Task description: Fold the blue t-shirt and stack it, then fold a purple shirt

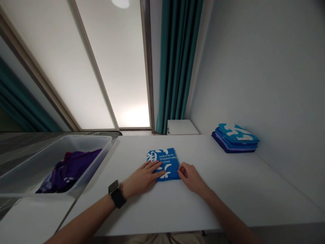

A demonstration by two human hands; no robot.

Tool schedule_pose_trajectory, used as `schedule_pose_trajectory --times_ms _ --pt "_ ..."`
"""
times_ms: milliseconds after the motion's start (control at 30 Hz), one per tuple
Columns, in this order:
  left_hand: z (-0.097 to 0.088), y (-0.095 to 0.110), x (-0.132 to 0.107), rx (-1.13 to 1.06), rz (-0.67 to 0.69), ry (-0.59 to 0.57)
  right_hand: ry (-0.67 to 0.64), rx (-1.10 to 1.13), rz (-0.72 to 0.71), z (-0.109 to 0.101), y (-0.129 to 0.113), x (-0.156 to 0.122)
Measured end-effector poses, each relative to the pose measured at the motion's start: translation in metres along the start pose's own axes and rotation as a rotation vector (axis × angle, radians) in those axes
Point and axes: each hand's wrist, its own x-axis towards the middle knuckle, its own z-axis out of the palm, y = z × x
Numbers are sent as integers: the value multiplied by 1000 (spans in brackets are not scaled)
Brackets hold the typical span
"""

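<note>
A blue T-shirt [170, 169], folded into a small rectangle, lies flat on the white table. Its white print, with the word MARATHON, reads upside down from here. My left hand [146, 176] rests on the shirt's near left part, fingers stretched out and spread, with a dark watch on that wrist. At the right edge of the shirt, my right hand [191, 178] is closed, its thumb and fingertips pinched on the fabric's edge. The palm side of both hands is hidden.
On the left stands a translucent plastic bin [87, 139] with crumpled purple clothing [73, 171] inside. A stack of folded blue and purple garments [236, 139] sits at the right, near the wall. Beyond the table [142, 213] are a white cabinet [181, 127] and a teal curtain [179, 67].
</note>
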Motion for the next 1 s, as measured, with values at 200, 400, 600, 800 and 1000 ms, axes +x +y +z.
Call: schedule_pose_trajectory --times_ms 200,400,600,800,1000 --pt "-5 10 11 -52 -53 85 60 11 -83 -4 -8 -13" --pt "7 25 40 -28 -5 99 12 -116 -171 -6 -15 -18" --pt "4 9 11 -47 -43 162 -18 -178 -146 -2 -17 -16" --pt "-7 -9 -29 103 37 158 -50 -176 -131 -3 -18 -15" --pt "-2 -2 -25 122 -7 108 -36 -203 -113 1 -18 -14"
